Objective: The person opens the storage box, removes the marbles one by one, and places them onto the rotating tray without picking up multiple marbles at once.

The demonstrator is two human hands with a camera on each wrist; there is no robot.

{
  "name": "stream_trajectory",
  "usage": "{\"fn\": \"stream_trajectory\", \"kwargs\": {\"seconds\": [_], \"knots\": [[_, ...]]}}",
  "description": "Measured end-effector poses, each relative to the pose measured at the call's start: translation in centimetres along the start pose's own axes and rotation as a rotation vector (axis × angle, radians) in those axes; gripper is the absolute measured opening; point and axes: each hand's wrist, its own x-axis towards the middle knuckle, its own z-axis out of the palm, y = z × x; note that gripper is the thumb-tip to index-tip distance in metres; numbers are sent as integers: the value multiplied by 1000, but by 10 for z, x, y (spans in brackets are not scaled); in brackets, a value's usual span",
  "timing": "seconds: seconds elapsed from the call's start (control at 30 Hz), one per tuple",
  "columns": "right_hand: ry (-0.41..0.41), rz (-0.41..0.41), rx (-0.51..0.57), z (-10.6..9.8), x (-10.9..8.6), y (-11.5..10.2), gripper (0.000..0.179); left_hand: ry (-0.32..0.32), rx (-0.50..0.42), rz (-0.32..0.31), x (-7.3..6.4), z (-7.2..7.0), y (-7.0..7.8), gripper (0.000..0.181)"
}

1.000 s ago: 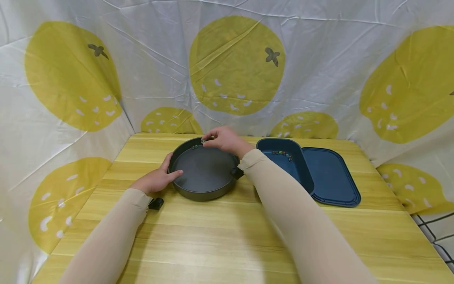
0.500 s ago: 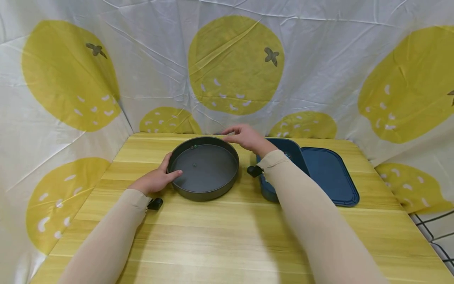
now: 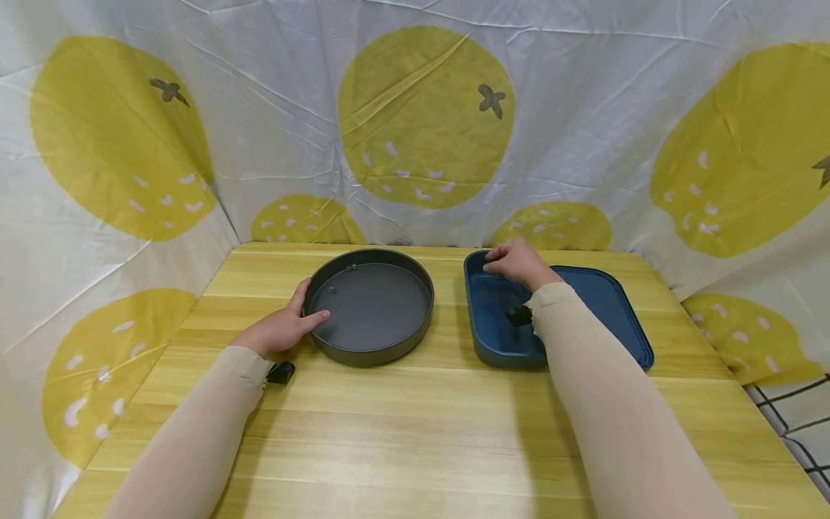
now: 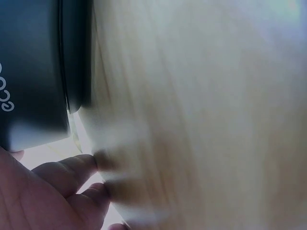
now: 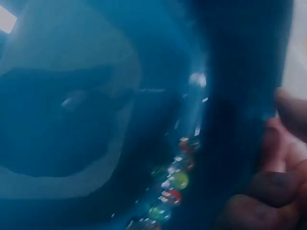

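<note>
My left hand (image 3: 280, 328) holds the left rim of a round dark grey pan (image 3: 372, 317), its thumb over the rim and its fingers along the outside. Inside the pan, a small glass marble (image 3: 333, 290) lies apart from a pair of marbles (image 3: 351, 267) by the far wall. My right hand (image 3: 516, 264) hangs over the far part of a blue rectangular box (image 3: 489, 310), fingers loosely bent. In the right wrist view several coloured marbles (image 5: 179, 180) line the box's inner edge, with the fingers (image 5: 273, 189) apart from them. No marble shows in that hand.
A flat blue lid (image 3: 599, 303) lies right of the box, partly behind the right sleeve. All stand on a wooden table (image 3: 389, 432). A white curtain (image 3: 272, 130) with yellow fruit prints closes off the back and sides.
My right hand let go of a marble in the pan, then moved right to the box. That marble rolled leftward across the pan's floor. My left hand has stayed on the rim.
</note>
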Motion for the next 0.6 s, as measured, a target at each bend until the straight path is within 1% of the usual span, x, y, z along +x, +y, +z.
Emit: {"fn": "stream_trajectory", "kwargs": {"seconds": [0.1, 0.17, 0.23, 0.37, 0.6], "knots": [[-6, 35, -109, 2, 2, 6, 43, 3, -6, 0, 0, 1, -1, 99], [-19, 64, -149, 2, 3, 9, 43, 4, -5, 0, 1, 1, -1, 99], [-33, 96, -164, 2, 4, 11, 44, 6, -10, -3, 1, 1, -2, 99], [-55, 124, -170, 1, 2, 15, 46, 6, -6, -4, 2, 1, -3, 99], [-46, 114, -190, 3, 1, 20, 45, 12, 19, -8, 3, 1, -4, 99]]}}
